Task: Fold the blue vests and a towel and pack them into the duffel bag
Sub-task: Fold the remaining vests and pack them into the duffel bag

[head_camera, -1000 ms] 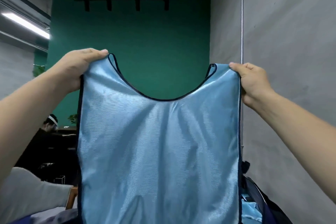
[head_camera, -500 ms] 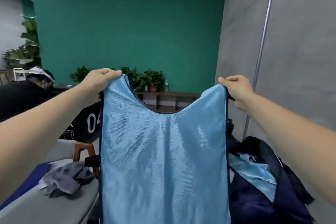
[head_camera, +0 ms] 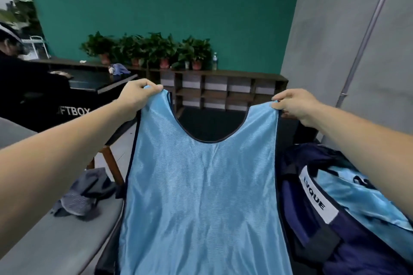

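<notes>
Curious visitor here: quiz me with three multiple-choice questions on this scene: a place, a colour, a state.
1. Where is the grey towel? A) on the floor B) on the grey bench C) on a hook
2. The duffel bag's colour? A) navy B) red C) white
3. The held vest is: A) folded B) balled up C) hanging spread
Answers: 1 B, crumpled on the bench; 2 A, dark blue fabric; 3 C, left hand and right hand each grip a shoulder.
</notes>
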`<state>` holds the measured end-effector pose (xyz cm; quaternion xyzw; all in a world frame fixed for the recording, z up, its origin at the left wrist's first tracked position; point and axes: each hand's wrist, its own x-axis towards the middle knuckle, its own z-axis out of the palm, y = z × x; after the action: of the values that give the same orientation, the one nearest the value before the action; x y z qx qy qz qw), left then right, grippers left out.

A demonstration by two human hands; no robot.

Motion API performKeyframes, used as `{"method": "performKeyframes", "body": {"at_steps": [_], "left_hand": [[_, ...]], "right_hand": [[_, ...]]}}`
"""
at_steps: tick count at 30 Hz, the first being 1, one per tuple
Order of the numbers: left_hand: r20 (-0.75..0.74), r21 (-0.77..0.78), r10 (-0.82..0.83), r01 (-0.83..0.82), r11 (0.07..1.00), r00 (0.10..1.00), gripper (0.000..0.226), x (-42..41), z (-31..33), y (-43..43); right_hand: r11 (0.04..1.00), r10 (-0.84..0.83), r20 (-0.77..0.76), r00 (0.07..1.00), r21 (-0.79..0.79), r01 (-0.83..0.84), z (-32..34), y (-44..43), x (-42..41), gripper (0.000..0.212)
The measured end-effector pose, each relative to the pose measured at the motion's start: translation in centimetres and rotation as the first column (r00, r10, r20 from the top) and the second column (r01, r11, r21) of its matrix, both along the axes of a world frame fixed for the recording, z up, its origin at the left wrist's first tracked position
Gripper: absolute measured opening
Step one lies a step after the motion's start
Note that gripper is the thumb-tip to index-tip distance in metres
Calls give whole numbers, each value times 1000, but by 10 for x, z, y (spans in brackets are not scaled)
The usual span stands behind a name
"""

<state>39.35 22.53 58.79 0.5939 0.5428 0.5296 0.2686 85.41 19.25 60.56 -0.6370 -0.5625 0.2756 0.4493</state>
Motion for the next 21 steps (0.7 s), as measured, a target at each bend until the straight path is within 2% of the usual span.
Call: {"method": "performKeyframes", "body": {"at_steps": [7,14,21], "left_hand": [[-119,-31,68,-72,997,991,34,18,-55,79],[-169,12,111,-111,994,979,33,38,-57,141],[-172,71,175,-165,984,969,30,53,-72,160]], "right_hand": [[995,-98,136,986,-20,102,-51,79,5,17],[978,-210,129,969,44,206,-78,140,15,8],[957,-286,74,955,65,281,-98,168,29,20]]}}
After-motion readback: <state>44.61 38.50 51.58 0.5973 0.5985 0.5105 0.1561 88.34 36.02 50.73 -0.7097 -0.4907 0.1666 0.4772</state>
